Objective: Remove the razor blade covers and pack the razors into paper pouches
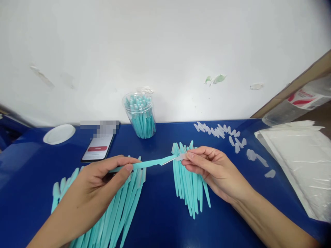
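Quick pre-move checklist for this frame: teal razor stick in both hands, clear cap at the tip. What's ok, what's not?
1. Left hand grips the teal stick by its handle: ok.
2. Right hand fingers pinch the clear cap at the stick's tip: ok.
3. Cap fully seated or fully off the blade: cannot tell.
4. Stick held above the blue table, apart from the piles: ok.
5. Row of loose caps lies beyond the right hand, uncovered: ok.
6. Phone lies close to the left pile of sticks: not ok, crowded.
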{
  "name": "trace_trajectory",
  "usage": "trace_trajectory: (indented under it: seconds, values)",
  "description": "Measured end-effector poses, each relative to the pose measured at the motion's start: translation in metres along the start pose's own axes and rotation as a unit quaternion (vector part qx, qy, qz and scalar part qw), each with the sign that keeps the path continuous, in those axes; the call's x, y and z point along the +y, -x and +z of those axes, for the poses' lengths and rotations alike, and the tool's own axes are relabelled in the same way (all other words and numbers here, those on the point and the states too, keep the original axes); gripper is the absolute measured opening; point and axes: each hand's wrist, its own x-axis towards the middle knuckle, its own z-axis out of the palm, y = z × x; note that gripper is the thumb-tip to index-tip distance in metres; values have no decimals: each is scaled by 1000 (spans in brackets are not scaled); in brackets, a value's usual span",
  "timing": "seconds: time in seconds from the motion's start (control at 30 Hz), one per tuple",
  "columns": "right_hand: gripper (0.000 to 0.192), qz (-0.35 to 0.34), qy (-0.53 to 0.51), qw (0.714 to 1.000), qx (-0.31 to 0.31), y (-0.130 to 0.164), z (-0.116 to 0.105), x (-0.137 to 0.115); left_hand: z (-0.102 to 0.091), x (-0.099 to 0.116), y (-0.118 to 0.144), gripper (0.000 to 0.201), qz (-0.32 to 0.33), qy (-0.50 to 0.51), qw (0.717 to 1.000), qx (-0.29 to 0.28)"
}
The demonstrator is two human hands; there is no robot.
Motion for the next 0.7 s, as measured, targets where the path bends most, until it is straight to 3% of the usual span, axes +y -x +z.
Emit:
trace_trajectory:
  seconds: [0.27, 0.43, 0.57, 0.63, 0.7]
  values:
    - [14, 4, 20, 1000, -22, 4, 5, 0, 10, 5, 5, 42, 21, -14, 1000, -18]
    - [14, -15, 67, 997, -35, 6, 7, 3, 22, 7, 7, 41, 40, -19, 997, -64]
    - [20, -37, 139, 988, -63, 10, 9, -1, 14, 7, 11, 32, 64, -41, 990, -119]
    - [31, -88, 235, 967, -39, 7, 6, -11, 3, 4, 19, 31, 62, -57, 991, -107]
    - [42, -179, 386, 903, 53, -4, -4, -27, -8, -2, 32, 31, 40, -96, 994, -46]
